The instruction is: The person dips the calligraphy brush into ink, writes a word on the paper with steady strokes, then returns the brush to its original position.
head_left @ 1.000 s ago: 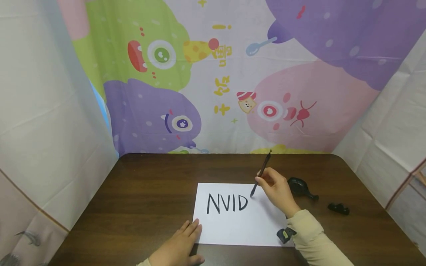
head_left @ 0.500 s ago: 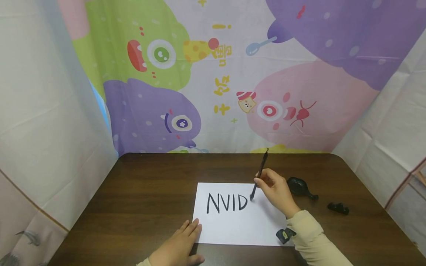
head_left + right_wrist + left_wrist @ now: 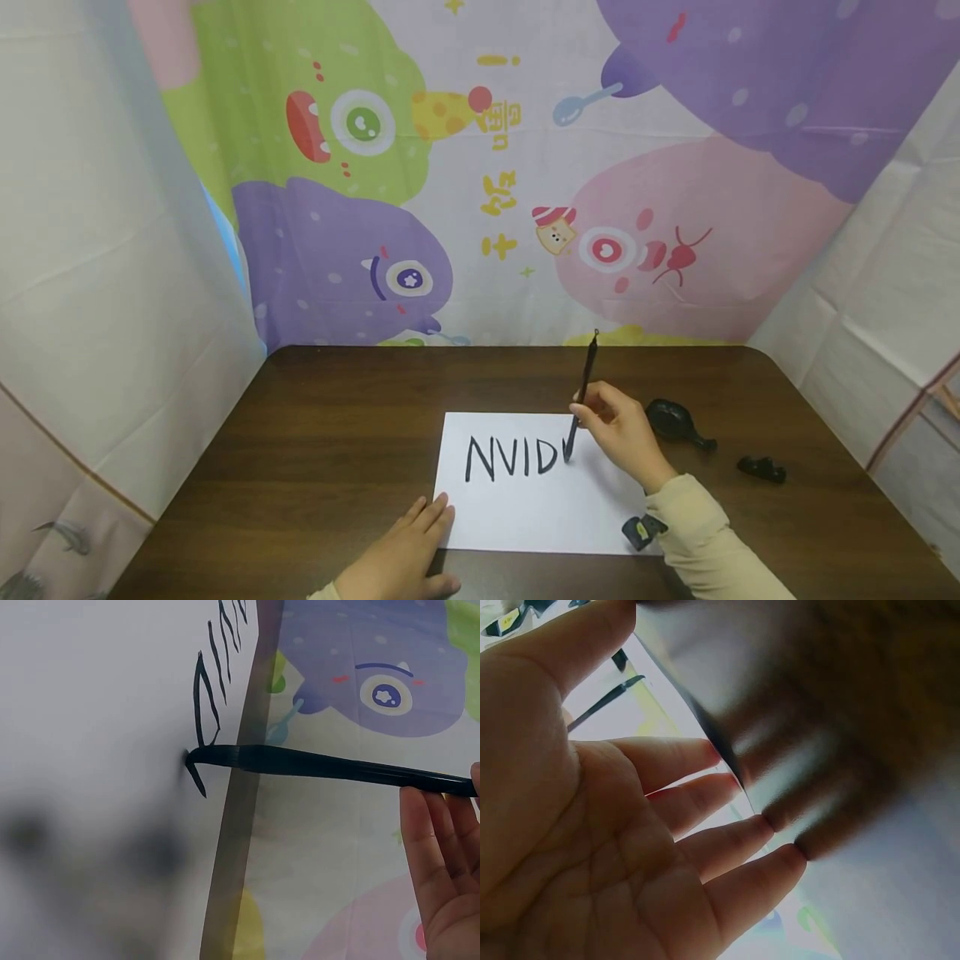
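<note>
A black calligraphy brush [image 3: 585, 375] is pinched in my right hand [image 3: 621, 429], tilted slightly with its looped end up. In the right wrist view the dark bristles of the brush [image 3: 300, 762] bend against the paper, on a short black stroke. The white sheet of paper [image 3: 525, 517] bears the black letters NVID [image 3: 512, 458], with that stroke just right of the D. My left hand [image 3: 405, 542] lies with extended fingers at the sheet's lower left edge. In the left wrist view its fingertips [image 3: 784, 859] touch the surface.
Right of the paper lies a black, bottle-shaped dish [image 3: 675, 421] with a narrow end. Further right sits a small black brush rest [image 3: 762, 469]. A dark strap-like device [image 3: 642, 531] is on my right wrist. The brown table [image 3: 300, 433] meets a cartoon-printed cloth [image 3: 480, 300] behind.
The brush tip has moved slightly down beside the D, leaving a short black stroke, while the brush has become more upright. My left hand has stayed put.
</note>
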A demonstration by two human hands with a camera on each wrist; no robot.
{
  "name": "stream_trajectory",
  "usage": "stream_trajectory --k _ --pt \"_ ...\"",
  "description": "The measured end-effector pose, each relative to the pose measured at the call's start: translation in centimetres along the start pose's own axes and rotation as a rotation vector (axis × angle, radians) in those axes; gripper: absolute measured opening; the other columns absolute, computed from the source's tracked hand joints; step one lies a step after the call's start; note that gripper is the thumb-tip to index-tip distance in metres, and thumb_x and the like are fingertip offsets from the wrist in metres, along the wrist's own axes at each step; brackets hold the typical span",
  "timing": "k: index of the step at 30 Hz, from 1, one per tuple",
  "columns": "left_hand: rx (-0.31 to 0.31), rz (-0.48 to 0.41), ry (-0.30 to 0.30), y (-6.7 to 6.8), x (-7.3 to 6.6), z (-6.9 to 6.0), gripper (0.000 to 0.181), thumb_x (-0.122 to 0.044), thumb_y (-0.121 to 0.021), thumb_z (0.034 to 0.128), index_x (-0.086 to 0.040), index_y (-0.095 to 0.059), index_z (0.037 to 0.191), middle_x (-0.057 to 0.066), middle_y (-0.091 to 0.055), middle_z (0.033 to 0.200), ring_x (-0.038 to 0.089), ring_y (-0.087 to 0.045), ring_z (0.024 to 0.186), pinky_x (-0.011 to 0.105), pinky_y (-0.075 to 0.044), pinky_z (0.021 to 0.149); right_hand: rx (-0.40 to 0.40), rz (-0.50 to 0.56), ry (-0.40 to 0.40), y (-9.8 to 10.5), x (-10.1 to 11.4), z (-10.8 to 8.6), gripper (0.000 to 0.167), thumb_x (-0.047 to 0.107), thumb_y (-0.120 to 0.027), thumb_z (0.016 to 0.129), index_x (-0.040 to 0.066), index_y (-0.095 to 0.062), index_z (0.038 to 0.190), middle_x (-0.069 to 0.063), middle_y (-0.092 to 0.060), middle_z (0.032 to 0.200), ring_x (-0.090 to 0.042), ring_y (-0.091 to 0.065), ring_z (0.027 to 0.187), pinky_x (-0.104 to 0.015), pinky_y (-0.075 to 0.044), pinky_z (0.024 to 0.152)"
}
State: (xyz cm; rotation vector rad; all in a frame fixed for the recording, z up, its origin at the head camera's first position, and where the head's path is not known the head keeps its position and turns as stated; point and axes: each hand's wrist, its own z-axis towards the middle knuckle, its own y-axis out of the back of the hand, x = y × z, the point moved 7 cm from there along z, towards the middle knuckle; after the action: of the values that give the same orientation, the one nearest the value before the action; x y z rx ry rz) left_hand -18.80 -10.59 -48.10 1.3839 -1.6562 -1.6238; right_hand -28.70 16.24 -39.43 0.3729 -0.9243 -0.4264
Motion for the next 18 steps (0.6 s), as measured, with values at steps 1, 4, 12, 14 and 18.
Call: stream_trajectory --k 1,4,12,14,18 --pt "-0.001 0.002 0.0 0.0 0.0 0.0 0.085 -0.047 -0.075 0.0798 0.001 -0.046 0.143 0.019 -0.038 0.155 0.046 -0.036 0.14 0.06 -0.036 0.109 0.001 -0.002 -0.003 -0.09 -0.38 -0.02 0.012 0.0 -0.072 0.085 0.002 -0.066 0.095 -0.01 -0.069 0.079 -0.025 -0.068 0.069 -0.024 -0.056 0.062" --pt "-0.004 0.006 -0.004 -0.03 -0.01 -0.01 0.085 -0.047 -0.075 0.0798 0.001 -0.046 0.143 0.019 -0.039 0.155 0.046 -0.037 0.14 0.06 -0.037 0.109 0.011 0.013 -0.01 -0.17 -1.06 -0.05 0.011 0.006 -0.073 0.086 0.006 -0.066 0.095 -0.006 -0.07 0.078 -0.021 -0.069 0.068 -0.023 -0.054 0.062" --pt "-0.014 0.003 -0.006 -0.07 0.03 -0.07 0.085 -0.047 -0.076 0.0796 0.001 -0.046 0.143 0.019 -0.039 0.155 0.047 -0.037 0.14 0.06 -0.037 0.109 0.044 0.059 -0.036 -0.31 -1.3 -0.13 0.009 0.008 -0.072 0.088 0.006 -0.066 0.094 -0.006 -0.07 0.079 -0.015 -0.07 0.072 -0.023 -0.058 0.065" --pt "-0.016 0.003 -0.007 -0.06 0.02 -0.08 0.085 -0.047 -0.076 0.0796 0.001 -0.046 0.143 0.019 -0.039 0.155 0.047 -0.037 0.139 0.06 -0.037 0.109 0.048 0.065 -0.039 -0.35 -1.3 -0.15 0.009 0.009 -0.072 0.088 0.006 -0.066 0.094 -0.006 -0.07 0.08 -0.015 -0.07 0.073 -0.023 -0.058 0.064" --pt "-0.021 0.003 -0.008 -0.06 0.01 -0.07 0.085 -0.047 -0.076 0.0793 0.001 -0.046 0.143 0.019 -0.039 0.154 0.046 -0.037 0.139 0.06 -0.037 0.109 0.057 0.081 -0.048 -0.41 -1.25 -0.19 0.009 0.008 -0.072 0.088 0.005 -0.066 0.094 -0.007 -0.07 0.08 -0.015 -0.069 0.074 -0.023 -0.058 0.063"
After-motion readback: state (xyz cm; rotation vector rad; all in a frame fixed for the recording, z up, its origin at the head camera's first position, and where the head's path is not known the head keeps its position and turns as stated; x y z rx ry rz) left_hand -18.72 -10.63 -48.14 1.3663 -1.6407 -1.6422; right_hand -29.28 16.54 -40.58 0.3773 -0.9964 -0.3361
